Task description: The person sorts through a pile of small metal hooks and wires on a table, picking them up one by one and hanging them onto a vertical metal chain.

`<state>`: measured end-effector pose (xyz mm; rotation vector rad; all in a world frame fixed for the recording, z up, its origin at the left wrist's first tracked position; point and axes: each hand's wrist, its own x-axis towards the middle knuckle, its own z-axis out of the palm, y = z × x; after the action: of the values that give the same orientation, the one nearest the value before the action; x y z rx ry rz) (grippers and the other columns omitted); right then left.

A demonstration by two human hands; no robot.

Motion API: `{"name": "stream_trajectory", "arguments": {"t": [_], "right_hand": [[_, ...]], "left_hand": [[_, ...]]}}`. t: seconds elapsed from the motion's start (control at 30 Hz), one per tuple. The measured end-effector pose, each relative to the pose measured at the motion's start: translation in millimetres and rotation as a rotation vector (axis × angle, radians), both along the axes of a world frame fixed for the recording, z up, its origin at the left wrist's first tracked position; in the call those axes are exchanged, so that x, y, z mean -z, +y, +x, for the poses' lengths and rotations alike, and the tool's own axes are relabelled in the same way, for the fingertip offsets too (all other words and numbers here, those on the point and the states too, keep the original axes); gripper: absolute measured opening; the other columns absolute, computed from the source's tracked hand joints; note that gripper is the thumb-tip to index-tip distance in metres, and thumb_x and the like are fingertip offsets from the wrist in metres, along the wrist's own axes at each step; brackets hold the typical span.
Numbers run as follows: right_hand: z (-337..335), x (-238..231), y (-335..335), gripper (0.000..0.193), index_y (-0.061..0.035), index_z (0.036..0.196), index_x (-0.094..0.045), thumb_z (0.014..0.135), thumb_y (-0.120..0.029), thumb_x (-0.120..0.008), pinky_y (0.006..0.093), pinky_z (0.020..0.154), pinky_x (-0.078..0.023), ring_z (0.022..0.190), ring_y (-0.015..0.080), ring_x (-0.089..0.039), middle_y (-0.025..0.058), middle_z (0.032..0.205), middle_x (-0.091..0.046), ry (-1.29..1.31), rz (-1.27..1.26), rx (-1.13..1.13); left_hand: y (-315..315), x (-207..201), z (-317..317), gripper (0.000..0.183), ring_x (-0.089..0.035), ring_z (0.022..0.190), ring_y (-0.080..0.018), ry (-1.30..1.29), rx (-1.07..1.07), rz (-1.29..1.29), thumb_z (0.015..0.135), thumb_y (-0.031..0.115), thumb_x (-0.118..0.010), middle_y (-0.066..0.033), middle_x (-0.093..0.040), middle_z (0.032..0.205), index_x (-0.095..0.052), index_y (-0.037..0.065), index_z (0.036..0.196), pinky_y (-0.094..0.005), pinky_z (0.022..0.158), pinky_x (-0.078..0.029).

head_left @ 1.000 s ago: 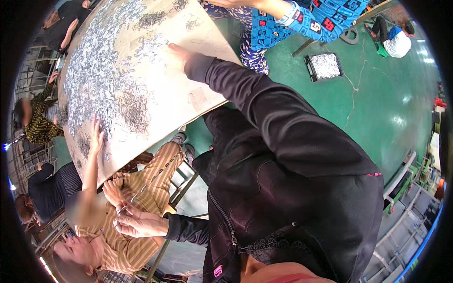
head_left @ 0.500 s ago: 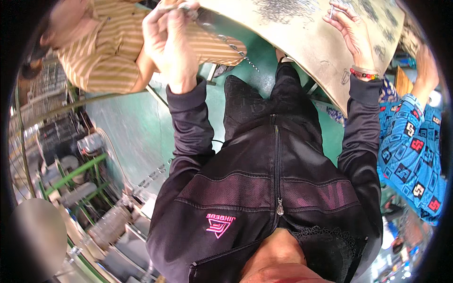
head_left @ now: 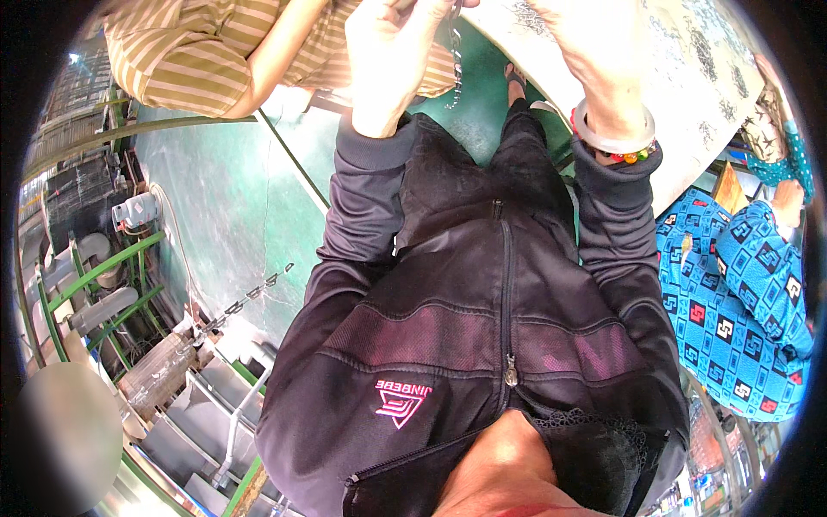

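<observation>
At the top edge of the view, my left hand (head_left: 389, 56) is closed with its fingertips pinched together. A thin dark metal chain (head_left: 456, 60) hangs from those fingers over the green floor. My right hand (head_left: 599, 47) is raised opposite, beside the chain and over the near edge of the pale table (head_left: 680, 168). Its fingers are overexposed and cut off by the top edge, so what they hold does not show. A pale bangle (head_left: 613, 136) and a beaded bracelet circle the right wrist.
Small dark metal pieces (head_left: 702, 52) lie scattered on the table. A person in striped clothes (head_left: 185, 56) sits at the left, another in blue patterned clothes (head_left: 732, 302) at the right. Machinery with a motor (head_left: 136, 211) and another chain (head_left: 250, 293) stands at the lower left.
Both hands have come together near the top middle: the left moved right with the chain, the right moved left, off the table's middle. The small metal piece in my right fingers is out of sight.
</observation>
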<state>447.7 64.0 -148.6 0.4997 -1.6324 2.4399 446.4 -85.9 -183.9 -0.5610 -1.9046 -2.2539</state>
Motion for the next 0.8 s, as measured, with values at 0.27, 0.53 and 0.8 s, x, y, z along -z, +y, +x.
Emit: {"name": "stream_trajectory", "arguments": {"t": [0.27,0.53,0.8], "right_hand": [[-24,44,-12,0.022,0.0036,0.103,-0.063,0.081,0.001,-0.063,0.021,0.067,-0.05,0.074,0.0093,-0.06,0.0074,0.087,-0.065,-0.113,-0.041,0.058],[-31,83,-6,0.033,0.0026,0.114,-0.056,0.092,-0.022,-0.049,0.0351,0.094,-0.045,0.112,0.0231,-0.051,0.0151,0.125,-0.05,0.22,0.405,0.239],[-57,102,-13,0.031,0.0051,0.115,-0.056,0.087,-0.007,-0.059,0.0311,0.08,-0.051,0.09,0.0187,-0.061,0.0142,0.107,-0.06,-0.147,0.433,0.037]], "left_hand": [[-9,31,-19,0.01,-0.057,0.08,-0.0091,-0.118,0.014,-0.014,0.091,0.0,-0.051,-0.0072,-0.062,0.088,-0.053,0.0,0.1,-0.0206,0.072,-0.046],[-69,2,-15,0.011,-0.061,0.072,-0.0157,0.187,-0.193,0.219,0.092,0.006,-0.05,-0.0118,-0.062,0.089,-0.049,0.002,0.102,-0.029,0.066,-0.052],[-112,-80,-7,0.007,-0.064,0.066,-0.0128,0.496,-0.556,0.145,0.079,0.001,-0.063,-0.0079,-0.065,0.07,-0.059,-0.001,0.083,-0.0246,0.059,-0.051]]}}
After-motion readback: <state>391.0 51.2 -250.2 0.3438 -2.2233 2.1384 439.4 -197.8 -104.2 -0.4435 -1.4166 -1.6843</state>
